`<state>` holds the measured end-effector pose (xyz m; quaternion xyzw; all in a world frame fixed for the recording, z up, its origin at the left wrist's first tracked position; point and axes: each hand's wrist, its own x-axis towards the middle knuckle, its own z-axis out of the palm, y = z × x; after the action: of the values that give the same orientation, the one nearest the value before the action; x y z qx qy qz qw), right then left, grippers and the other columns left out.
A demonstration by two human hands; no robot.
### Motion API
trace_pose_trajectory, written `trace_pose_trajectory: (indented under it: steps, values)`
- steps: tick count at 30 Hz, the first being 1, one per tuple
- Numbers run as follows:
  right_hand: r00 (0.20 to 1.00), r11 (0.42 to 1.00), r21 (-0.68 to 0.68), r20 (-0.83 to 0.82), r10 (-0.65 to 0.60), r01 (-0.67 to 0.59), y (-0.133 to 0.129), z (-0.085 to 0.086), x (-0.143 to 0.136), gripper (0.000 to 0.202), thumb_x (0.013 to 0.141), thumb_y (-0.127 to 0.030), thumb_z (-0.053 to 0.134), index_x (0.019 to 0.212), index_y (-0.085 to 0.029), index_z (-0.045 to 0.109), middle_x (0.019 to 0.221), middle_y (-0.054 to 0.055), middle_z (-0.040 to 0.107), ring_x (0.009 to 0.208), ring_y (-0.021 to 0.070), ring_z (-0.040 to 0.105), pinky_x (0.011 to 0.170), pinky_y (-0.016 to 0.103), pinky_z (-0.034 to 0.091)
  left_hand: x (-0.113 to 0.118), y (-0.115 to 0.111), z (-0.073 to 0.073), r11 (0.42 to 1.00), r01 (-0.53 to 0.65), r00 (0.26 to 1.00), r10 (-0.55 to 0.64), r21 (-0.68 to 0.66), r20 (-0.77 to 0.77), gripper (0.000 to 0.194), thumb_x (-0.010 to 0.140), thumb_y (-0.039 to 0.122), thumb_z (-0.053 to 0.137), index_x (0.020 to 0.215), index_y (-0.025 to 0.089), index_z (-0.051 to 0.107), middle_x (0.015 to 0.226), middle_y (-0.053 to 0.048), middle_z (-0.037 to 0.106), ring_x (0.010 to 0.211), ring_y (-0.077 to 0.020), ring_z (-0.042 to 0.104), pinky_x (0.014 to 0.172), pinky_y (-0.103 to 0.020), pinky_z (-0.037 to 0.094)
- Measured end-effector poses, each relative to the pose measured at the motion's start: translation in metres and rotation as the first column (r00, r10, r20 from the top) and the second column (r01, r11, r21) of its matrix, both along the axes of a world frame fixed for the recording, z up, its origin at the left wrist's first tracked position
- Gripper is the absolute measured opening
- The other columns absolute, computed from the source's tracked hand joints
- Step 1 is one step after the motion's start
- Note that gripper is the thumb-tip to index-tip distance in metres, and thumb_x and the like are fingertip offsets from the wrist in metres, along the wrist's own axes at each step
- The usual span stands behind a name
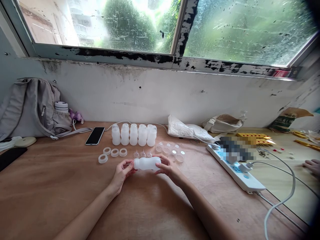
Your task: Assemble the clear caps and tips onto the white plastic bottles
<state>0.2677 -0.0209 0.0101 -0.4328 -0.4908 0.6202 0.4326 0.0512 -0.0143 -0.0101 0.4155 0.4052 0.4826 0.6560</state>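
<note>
A frosted white plastic bottle lies sideways between my two hands, above the brown tabletop. My left hand pinches its neck end, while my right hand has its fingers wrapped round the base end. Just behind the bottle are clear nipples, partly hidden by it. White screw rings lie to the left of them. To the right are several clear round caps, some with a white disc inside. Farther back, several matching frosted bottles stand upright in rows.
A phone and a grey backpack are on the left. A white power strip with looping cables stands at right, near a plastic package and a beige bag. Another person's hand shows at the right edge.
</note>
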Motion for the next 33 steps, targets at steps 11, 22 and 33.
trace_pose_trajectory:
  steps: [11, 22, 33]
  values:
    - [0.988, 0.988, -0.047, -0.059, 0.141, -0.144, -0.001, -0.003, 0.008, 0.053, 0.067, -0.035, 0.067, 0.114, -0.027, 0.045, 0.102, 0.005, 0.056, 0.087, 0.0169, 0.057, 0.054, 0.023, 0.054, 0.004, -0.004, 0.003, 0.994, -0.06, 0.994, 0.068, 0.092, -0.082, 0.03, 0.067, 0.037, 0.064, 0.086, 0.013, 0.061, 0.083, -0.005, 0.064, 0.073, -0.0151, 0.059, 0.066, -0.025, 0.049]
    - [0.994, 0.995, -0.042, -0.067, 0.09, -0.093, 0.0, -0.005, 0.002, 0.052, 0.065, -0.032, 0.068, 0.11, -0.023, 0.044, 0.095, 0.004, 0.058, 0.071, 0.0144, 0.062, 0.049, 0.022, 0.051, 0.002, -0.003, 0.005, 0.989, -0.121, 0.991, 0.126, 0.087, -0.051, 0.031, 0.066, 0.037, 0.065, 0.084, 0.013, 0.06, 0.081, -0.005, 0.065, 0.068, -0.0144, 0.061, 0.064, -0.025, 0.05]
    - [0.996, 0.989, -0.151, 0.084, 0.009, 0.004, 0.002, -0.02, -0.007, 0.034, 0.078, -0.05, 0.043, 0.082, -0.016, 0.044, 0.051, -0.003, 0.054, 0.033, 0.0077, 0.05, 0.028, 0.014, 0.031, 0.002, -0.002, 0.001, 0.985, -0.071, 0.993, 0.084, 0.154, -0.083, 0.03, 0.07, 0.039, 0.061, 0.085, 0.013, 0.057, 0.078, -0.005, 0.063, 0.07, -0.016, 0.06, 0.059, -0.025, 0.05]
